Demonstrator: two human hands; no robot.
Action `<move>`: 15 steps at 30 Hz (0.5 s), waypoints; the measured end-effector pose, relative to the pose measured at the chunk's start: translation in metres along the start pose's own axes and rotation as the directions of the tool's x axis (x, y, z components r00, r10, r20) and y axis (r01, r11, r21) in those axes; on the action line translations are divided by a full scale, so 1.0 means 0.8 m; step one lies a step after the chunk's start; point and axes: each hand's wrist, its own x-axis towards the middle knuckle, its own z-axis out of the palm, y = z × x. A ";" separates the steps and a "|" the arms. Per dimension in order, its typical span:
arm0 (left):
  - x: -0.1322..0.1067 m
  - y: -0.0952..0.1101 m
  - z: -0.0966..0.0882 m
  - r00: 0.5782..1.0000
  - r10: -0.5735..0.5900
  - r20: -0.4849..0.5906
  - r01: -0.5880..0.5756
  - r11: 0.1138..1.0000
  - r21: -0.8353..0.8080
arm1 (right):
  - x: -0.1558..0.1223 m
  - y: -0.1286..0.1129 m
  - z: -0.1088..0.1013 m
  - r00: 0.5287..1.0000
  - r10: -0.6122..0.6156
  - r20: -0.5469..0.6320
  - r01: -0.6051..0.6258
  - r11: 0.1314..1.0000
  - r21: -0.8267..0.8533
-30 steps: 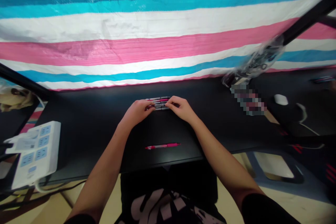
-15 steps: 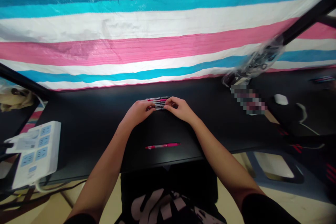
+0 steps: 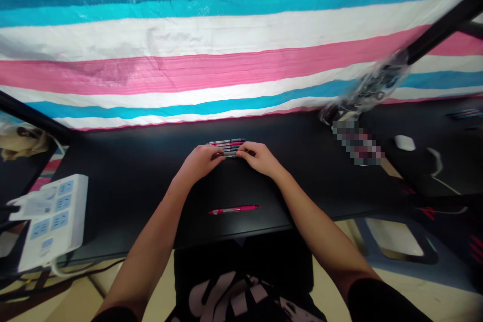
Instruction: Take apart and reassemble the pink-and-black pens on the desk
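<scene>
Several pens (image 3: 231,149) lie side by side in a close row on the black table (image 3: 143,186). Most look clear and dark; one among them has pink ends. At the row's left end, my left hand (image 3: 204,161) has its thumb and fingers closed on the tip of the nearest pen. My right hand (image 3: 260,158), fingers bent, grips the same side of the row at the right end. Parts of the pens' ends are hidden by my fingers. Closer to me, a single pink pen (image 3: 234,209) lies apart, near the table's front edge.
A white power strip (image 3: 55,221) with a plug in it stands at the left. To the right are a clear plastic wrapper (image 3: 377,88), a white mouse (image 3: 404,143) and a cable. A striped sheet (image 3: 226,35) hangs behind the table.
My right hand has shifted slightly down and right, showing more of the pens' right ends. My left hand has barely moved; the pink pen lies still.
</scene>
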 end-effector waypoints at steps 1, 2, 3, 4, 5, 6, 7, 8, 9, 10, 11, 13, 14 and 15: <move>0.000 0.001 0.001 1.000 0.004 0.005 -0.004 1.000 0.010 | 0.000 0.000 0.000 1.000 -0.003 0.011 0.003 1.000 -0.014; 0.000 0.003 0.001 1.000 0.007 0.008 -0.007 1.000 0.023 | 0.000 -0.001 -0.001 1.000 0.001 0.026 -0.001 1.000 -0.021; 0.000 0.004 0.002 1.000 0.008 0.006 -0.008 0.999 0.036 | -0.001 -0.001 -0.001 0.999 0.012 0.040 -0.011 1.000 -0.020; 0.000 0.005 0.002 1.000 0.009 -0.001 -0.009 0.999 0.051 | -0.001 -0.002 -0.001 0.998 0.026 0.049 -0.025 1.000 -0.013; 0.000 0.006 0.002 1.000 0.011 -0.013 -0.010 0.998 0.067 | -0.001 -0.003 -0.002 0.998 0.041 0.055 -0.041 0.999 -0.004; -0.001 0.007 0.002 0.999 0.014 -0.029 -0.011 0.996 0.086 | 0.000 -0.003 -0.002 0.997 0.058 0.059 -0.058 0.998 0.008; -0.002 0.008 0.002 0.999 0.019 -0.049 -0.014 0.994 0.106 | 0.000 -0.004 -0.003 0.995 0.075 0.066 -0.076 0.997 0.022; -0.002 0.008 0.002 0.997 0.028 -0.071 -0.019 0.992 0.126 | 0.001 -0.004 -0.003 0.992 0.092 0.083 -0.096 0.995 0.041; -0.003 0.009 0.002 0.995 0.040 -0.094 -0.027 0.990 0.141 | 0.001 -0.004 -0.004 0.988 0.108 0.109 -0.115 0.991 0.067; -0.004 0.009 0.002 0.992 0.054 -0.114 -0.036 0.988 0.150 | 0.002 -0.004 -0.004 0.983 0.121 0.138 -0.135 0.986 0.099; -0.004 0.009 0.003 0.989 0.065 -0.130 -0.045 0.987 0.156 | 0.002 -0.003 -0.004 0.977 0.133 0.166 -0.155 0.979 0.132; -0.004 0.010 0.002 0.986 0.071 -0.149 -0.047 0.986 0.159 | 0.003 -0.002 -0.004 0.968 0.153 0.198 -0.190 0.964 0.187; -0.005 0.010 0.001 0.985 0.061 -0.159 -0.037 0.987 0.155 | 0.003 -0.001 -0.004 0.967 0.162 0.197 -0.202 0.958 0.202; -0.005 0.010 0.000 0.984 0.042 -0.171 -0.017 0.989 0.145 | 0.003 -0.001 -0.004 0.968 0.170 0.182 -0.207 0.956 0.209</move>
